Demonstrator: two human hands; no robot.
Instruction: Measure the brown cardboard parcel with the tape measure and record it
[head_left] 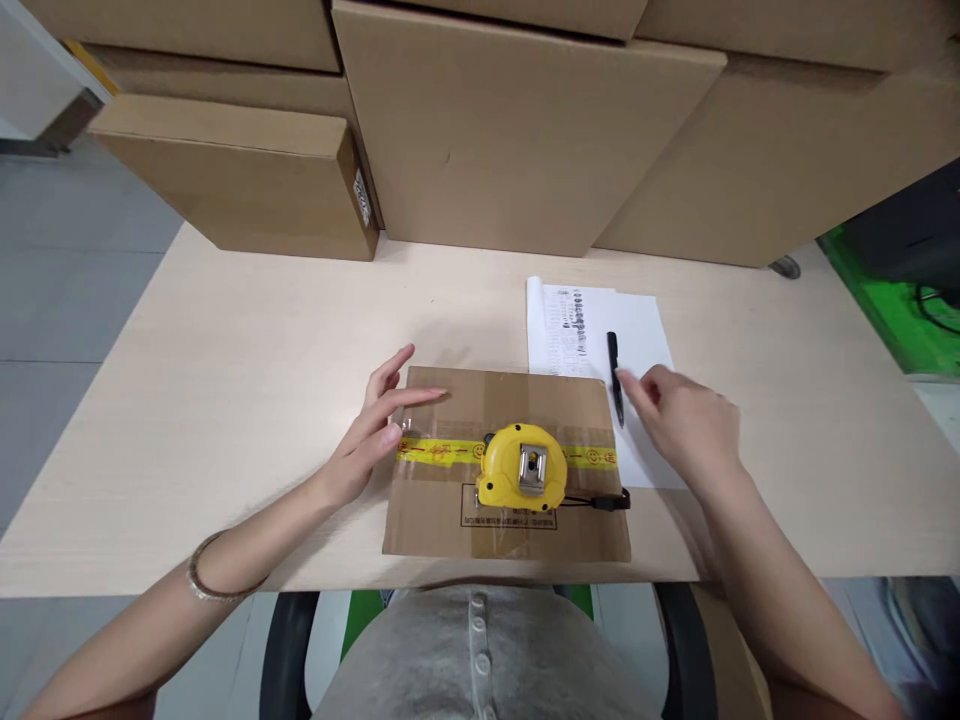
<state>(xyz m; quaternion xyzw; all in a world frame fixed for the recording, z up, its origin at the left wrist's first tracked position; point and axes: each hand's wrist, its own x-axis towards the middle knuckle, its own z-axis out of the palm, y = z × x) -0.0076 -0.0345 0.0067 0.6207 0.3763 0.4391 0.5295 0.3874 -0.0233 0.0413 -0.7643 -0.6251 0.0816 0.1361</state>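
Observation:
My left hand (367, 435) rests open at the left edge of a small cardboard box (435, 525), its fingers spread and one reaching over the top. Yellow printed tape (442, 452) runs across this box. On top of it lies a yellow tape measure (517, 467), its metal belt clip facing up and a black wrist strap (611, 501) trailing right. My right hand (686, 420) is over the white paper (641, 330), fingers curled in. Its thumb tip is close to a black pen (614, 370) lying on the paper; whether they touch I cannot tell.
Large cardboard boxes (510, 140) stand along the back of the pale wooden table (262, 370). A flatter box (247, 190) with a label sits at back left. Printed text covers part of the paper sheets. A dark object (911, 235) is on green at the right.

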